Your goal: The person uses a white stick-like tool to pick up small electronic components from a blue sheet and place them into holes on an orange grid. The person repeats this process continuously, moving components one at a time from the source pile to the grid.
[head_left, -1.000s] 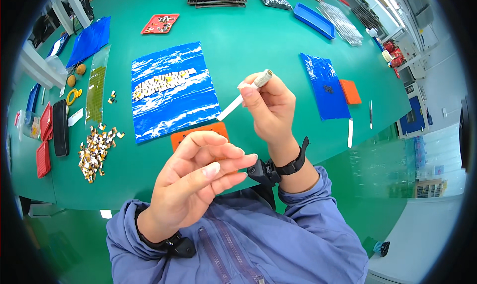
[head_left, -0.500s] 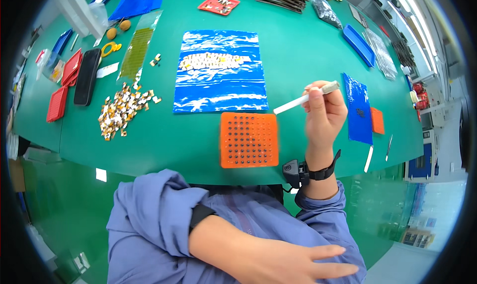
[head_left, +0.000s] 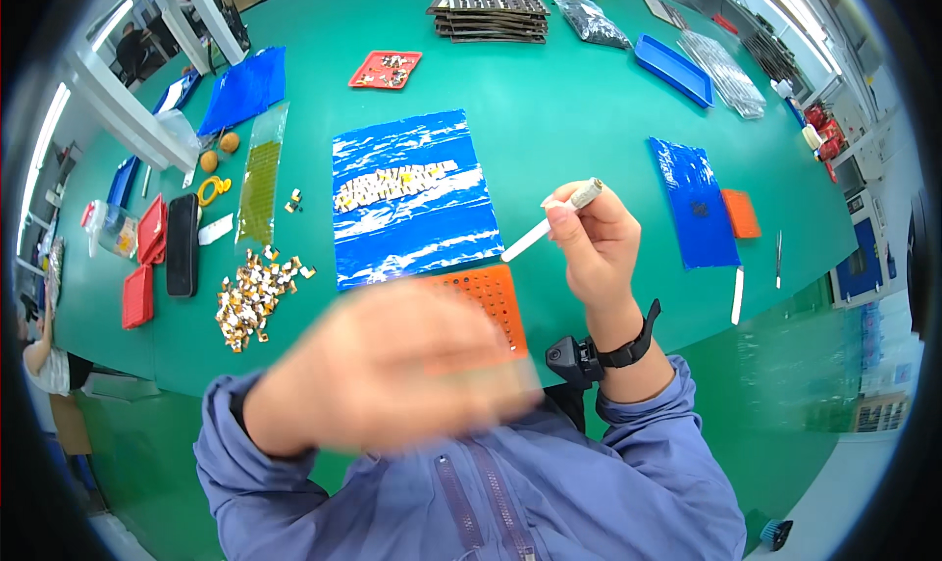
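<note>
The right hand [head_left: 594,242] is raised, wrist upright and banded by a dark strap, its fingers [head_left: 569,229] pinched closed. The left hand [head_left: 392,365] sweeps across the chest, motion-blurred, palm-down, so its fingers' pose cannot be made out.

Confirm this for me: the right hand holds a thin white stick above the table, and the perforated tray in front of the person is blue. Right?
Not quite. The perforated tray is orange, not blue, as the head view shows. The right hand does hold the thin white stick above the table.
</note>
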A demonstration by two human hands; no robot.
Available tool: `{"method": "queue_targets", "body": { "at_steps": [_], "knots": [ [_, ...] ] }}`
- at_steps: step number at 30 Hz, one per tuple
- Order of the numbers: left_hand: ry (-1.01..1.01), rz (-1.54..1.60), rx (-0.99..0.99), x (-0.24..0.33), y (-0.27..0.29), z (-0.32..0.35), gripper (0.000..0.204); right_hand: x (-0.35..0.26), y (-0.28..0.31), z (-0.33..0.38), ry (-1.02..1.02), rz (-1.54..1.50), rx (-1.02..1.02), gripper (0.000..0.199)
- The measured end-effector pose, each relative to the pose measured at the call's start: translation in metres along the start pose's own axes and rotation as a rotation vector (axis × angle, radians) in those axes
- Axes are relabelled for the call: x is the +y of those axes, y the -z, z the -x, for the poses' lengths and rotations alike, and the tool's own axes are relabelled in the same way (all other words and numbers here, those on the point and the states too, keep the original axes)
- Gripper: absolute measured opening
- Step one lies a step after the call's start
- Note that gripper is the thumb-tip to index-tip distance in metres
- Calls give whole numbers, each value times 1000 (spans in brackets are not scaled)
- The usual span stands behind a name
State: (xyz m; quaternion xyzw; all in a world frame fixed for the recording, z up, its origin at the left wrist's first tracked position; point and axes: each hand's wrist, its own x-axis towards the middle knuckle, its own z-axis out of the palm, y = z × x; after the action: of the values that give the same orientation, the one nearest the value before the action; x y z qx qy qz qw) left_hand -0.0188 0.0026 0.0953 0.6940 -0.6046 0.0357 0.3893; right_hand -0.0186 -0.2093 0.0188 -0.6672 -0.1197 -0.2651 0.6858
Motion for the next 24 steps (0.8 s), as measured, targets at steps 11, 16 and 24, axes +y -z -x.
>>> {"method": "queue_targets", "body": {
  "at_steps": [11, 16, 24],
  "knots": [
    [733, -412, -39, -188, -25, -3, 14, 16, 7, -7, 27, 23, 25, 8],
    [729, -462, -7, -196, -39, -4, 16, 10, 7, -6, 9, -1, 24, 9],
    [634, -456, 22, -195, -41, -3, 13, 14, 7, -7, 113, 71, 9, 9]
  ]
}}
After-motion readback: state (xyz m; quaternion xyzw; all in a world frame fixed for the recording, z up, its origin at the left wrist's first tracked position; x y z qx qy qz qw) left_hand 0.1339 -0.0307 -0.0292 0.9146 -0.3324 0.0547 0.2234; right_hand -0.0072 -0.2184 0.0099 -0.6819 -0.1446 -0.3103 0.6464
